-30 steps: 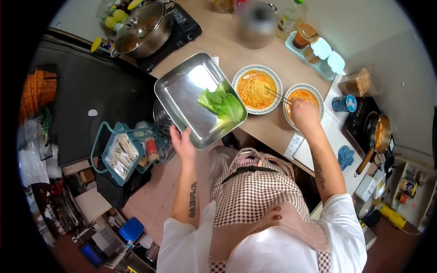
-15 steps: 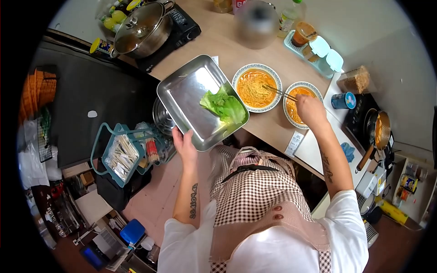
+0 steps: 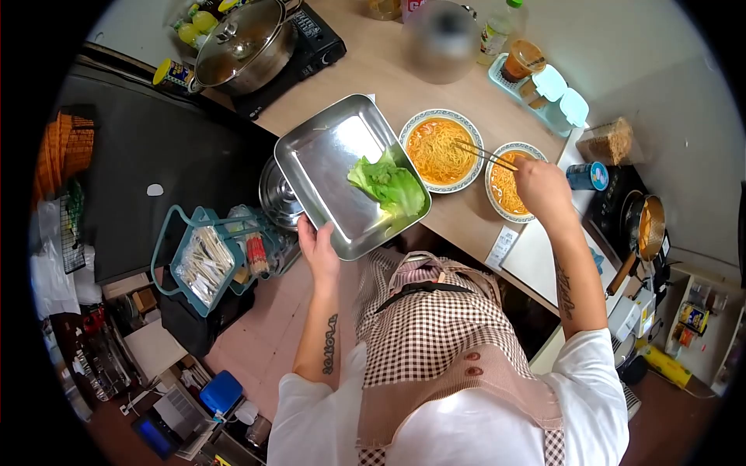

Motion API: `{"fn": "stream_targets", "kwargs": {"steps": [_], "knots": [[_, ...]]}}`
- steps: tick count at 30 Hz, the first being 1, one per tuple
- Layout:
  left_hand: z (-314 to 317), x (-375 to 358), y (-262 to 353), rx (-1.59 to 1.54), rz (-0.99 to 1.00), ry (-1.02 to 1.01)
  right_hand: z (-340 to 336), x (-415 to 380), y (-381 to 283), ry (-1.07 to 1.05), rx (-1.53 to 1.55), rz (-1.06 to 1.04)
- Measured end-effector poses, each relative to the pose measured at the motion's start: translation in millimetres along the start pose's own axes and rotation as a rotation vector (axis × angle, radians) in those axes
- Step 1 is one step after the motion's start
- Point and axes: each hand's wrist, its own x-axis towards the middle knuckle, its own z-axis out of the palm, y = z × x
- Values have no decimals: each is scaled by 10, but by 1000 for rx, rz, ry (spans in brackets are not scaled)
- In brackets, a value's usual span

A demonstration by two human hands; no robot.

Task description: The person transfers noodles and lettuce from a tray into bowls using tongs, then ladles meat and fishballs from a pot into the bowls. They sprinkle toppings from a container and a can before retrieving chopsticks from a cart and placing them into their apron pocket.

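My left hand [image 3: 317,242] grips the lower left edge of a metal tray [image 3: 322,175], which is tilted beside the noodle bowls. Green lettuce leaves [image 3: 391,186] lie in the tray's right part. My right hand [image 3: 538,185] is closed on metal chopsticks [image 3: 486,154], above the right side of the smaller noodle bowl [image 3: 509,190]. The chopstick tips point left, over the larger noodle bowl [image 3: 441,151]. Both bowls have patterned rims and hold noodles in orange broth.
A lidded pot [image 3: 241,46] sits on a portable stove [image 3: 317,46] at the upper left. Behind the bowls stand a bottle [image 3: 494,35] and a container rack [image 3: 536,109]. A blue can [image 3: 587,176] and a pan [image 3: 651,227] are at the right.
The tray and my left hand have shifted slightly right. My right hand has moved a little right and down with the chopsticks.
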Motion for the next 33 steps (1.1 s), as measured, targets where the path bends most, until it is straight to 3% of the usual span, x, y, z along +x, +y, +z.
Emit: {"fn": "stream_targets", "kwargs": {"steps": [2,4,7,12,16,21,29,33], "knots": [[-8,-15,-35,-1,-26,12,436,98,70,-39,-23,-62],[-48,-10,-85,21,-15,-9,426,109,26,-45,-63,-137],[-63,-28,-67,46,-10,-14,67,-31,-111,-15,23,-37],[33,-7,-85,45,-44,-30,502,63,-82,-75,61,-152],[113,-57,-31,96,-26,-43,-57,-189,-77,-18,139,-9],[192,-80,-67,130,-29,-52,-566,-510,-78,-43,285,-74],[310,-71,-82,156,-2,-108,-383,-588,-152,-89,160,-198],[310,-49,-102,233,15,-78,-679,-640,-61,-53,255,-132]]}}
